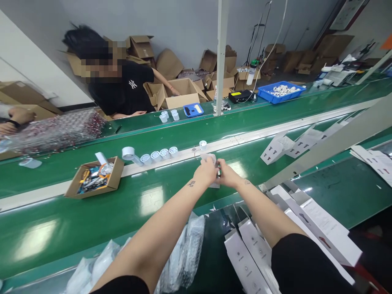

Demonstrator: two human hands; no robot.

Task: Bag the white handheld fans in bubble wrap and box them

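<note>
Both hands reach out over the green conveyor belt point(171, 185) and meet at a small white box point(215, 185). My left hand point(206, 171) is closed on the box from the left and covers most of it. My right hand point(229, 173) has its bent fingers at the box's right side, near a small dark gap; whether it holds a separate piece is hidden. Just beyond the hands, a white round cup-like part point(202, 144) stands on the pale divider strip point(241, 140). Several similar round parts point(155, 155) line the strip further left.
At left, a cardboard box point(101, 188) holds mixed items. Bubble-wrapped pieces point(191, 249) and white printed cartons point(249, 257) lie close to me. Open white boxes point(273, 149) stand at right, beside a slanted post point(309, 153). Across the belt, a person point(122, 90) reaches into a carton.
</note>
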